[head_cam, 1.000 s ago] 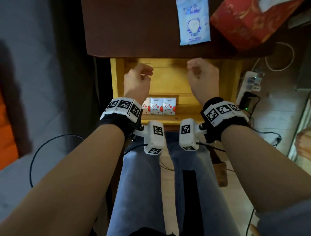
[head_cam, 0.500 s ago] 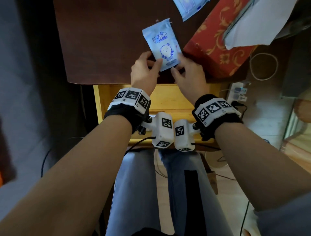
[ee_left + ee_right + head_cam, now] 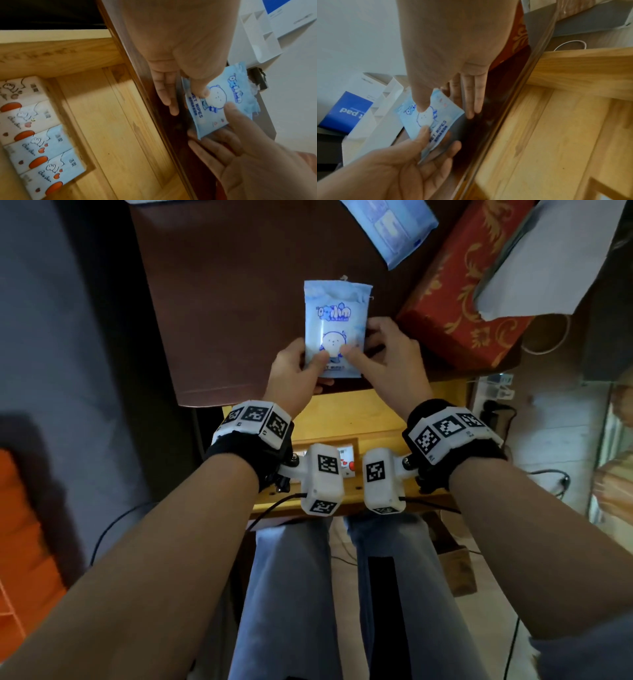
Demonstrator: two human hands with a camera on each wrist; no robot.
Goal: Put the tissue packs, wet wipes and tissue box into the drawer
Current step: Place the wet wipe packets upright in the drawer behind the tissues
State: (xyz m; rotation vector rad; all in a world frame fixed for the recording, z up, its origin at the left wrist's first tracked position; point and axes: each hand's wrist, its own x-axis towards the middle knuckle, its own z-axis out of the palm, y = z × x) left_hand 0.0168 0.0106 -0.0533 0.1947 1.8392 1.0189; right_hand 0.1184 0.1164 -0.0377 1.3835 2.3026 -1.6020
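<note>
Both the left hand [image 3: 297, 371] and the right hand [image 3: 388, 361] pinched the wet wipes pack [image 3: 337, 326] by its lower end above the dark tabletop's [image 3: 222, 302] front edge, over the open wooden drawer [image 3: 363, 412] holding tissue packs [image 3: 39, 136].

Count on inspection: four tissue packs [image 3: 36, 136] stand in one row at the left of the left wrist frame, inside the drawer [image 3: 109, 121]. Two wet wipes packs: one at centre [image 3: 337, 326], one at the upper edge [image 3: 390, 227]. One red tissue box [image 3: 459, 313], upper right.
</note>
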